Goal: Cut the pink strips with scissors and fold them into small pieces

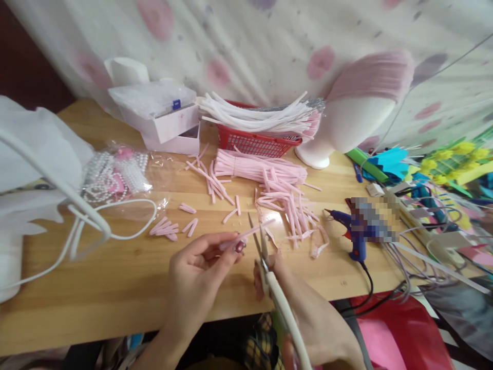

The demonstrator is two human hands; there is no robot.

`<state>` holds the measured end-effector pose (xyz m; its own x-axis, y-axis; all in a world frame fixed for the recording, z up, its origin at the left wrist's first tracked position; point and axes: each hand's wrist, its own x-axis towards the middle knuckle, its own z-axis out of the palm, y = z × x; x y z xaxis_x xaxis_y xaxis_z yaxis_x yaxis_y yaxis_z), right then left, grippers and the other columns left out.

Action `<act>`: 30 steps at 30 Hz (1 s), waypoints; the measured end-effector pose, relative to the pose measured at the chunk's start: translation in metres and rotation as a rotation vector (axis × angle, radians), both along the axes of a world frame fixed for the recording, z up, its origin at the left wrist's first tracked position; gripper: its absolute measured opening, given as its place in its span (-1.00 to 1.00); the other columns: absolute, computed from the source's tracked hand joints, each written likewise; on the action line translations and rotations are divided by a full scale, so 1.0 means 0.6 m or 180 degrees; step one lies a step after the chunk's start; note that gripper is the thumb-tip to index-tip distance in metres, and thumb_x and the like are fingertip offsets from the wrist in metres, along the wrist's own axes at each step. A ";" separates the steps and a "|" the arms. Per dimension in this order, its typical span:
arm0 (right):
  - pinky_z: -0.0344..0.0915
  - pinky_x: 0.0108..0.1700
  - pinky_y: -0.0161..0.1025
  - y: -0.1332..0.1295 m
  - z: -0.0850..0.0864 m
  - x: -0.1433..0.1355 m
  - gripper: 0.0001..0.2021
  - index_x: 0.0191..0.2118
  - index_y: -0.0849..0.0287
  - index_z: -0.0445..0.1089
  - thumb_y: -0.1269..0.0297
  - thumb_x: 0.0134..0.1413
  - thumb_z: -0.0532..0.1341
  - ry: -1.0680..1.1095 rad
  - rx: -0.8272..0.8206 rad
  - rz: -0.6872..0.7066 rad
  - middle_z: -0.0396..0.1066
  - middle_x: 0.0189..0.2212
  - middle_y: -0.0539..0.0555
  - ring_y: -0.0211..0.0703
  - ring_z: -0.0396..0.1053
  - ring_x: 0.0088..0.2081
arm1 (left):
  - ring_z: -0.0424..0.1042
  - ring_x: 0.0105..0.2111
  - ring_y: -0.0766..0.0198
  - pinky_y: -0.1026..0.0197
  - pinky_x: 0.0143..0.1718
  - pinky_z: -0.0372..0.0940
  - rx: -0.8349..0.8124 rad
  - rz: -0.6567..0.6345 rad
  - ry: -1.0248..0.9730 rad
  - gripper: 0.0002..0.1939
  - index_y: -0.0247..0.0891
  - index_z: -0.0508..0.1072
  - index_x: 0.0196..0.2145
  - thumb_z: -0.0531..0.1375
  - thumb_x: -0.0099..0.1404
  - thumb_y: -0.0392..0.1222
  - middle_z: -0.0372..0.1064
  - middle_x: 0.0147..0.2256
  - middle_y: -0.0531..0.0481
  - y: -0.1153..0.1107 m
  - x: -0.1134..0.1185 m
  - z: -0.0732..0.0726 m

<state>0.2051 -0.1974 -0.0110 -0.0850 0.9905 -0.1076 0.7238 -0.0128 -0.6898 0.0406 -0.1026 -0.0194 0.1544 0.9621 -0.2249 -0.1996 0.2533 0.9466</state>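
Note:
Between the thumb and fingers of my left hand (210,262) is a pink pipe cleaner (252,229), its free end pointing right. My right hand (296,303) grips white-handled scissors (283,300). Their blades stand apart, one on either side of the pipe cleaner's free part. Behind the blades lies a heap of bent pink pipe cleaner pieces (288,208). Short folded pieces (165,228) rest left of my left hand. Farther back is a thick bundle of pink pipe cleaners (258,167).
A red basket (256,143) holds white pipe cleaners; a white mannequin head (356,115) stands beside it. A blue glue gun (358,228) and cables lie right. At left are bagged pearl beads (115,177), white boxes (173,128) and a white cable (127,236).

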 end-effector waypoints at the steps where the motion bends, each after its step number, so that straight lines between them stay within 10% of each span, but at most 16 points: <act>1: 0.42 -0.33 -0.20 0.006 0.002 -0.004 -0.27 -0.05 0.13 0.22 -0.27 -0.24 0.37 0.0211 -0.0124 -0.0004 0.41 -0.33 0.06 -0.08 0.37 -0.40 | 0.61 -0.45 0.25 0.34 -0.35 0.55 -0.0005 -0.0086 -0.0019 -0.88 -0.27 0.62 -0.36 0.37 0.10 -0.20 0.63 -0.42 -0.01 -0.005 0.002 0.003; 16: 0.30 -0.11 -0.13 0.025 -0.011 0.000 -0.08 0.12 0.15 0.18 -0.25 -0.33 0.44 0.1198 -0.0290 -0.0048 0.34 -0.16 0.12 0.05 0.32 -0.18 | 0.59 -0.47 0.33 0.44 -0.40 0.51 -0.0042 -0.0819 -0.0219 -0.95 -0.24 0.66 -0.39 0.38 0.13 -0.27 0.63 -0.42 0.03 0.002 -0.006 -0.003; 30: 0.25 -0.35 -0.24 -0.005 -0.040 -0.019 -0.70 -0.09 0.07 0.23 0.11 0.11 0.24 0.1842 -0.0102 -0.0690 0.22 -0.37 -0.01 -0.17 0.19 -0.40 | 0.60 -0.46 0.35 0.49 -0.39 0.49 0.0128 -0.0781 -0.0103 -0.96 -0.21 0.65 -0.39 0.36 0.16 -0.28 0.63 -0.44 0.07 0.002 0.003 -0.005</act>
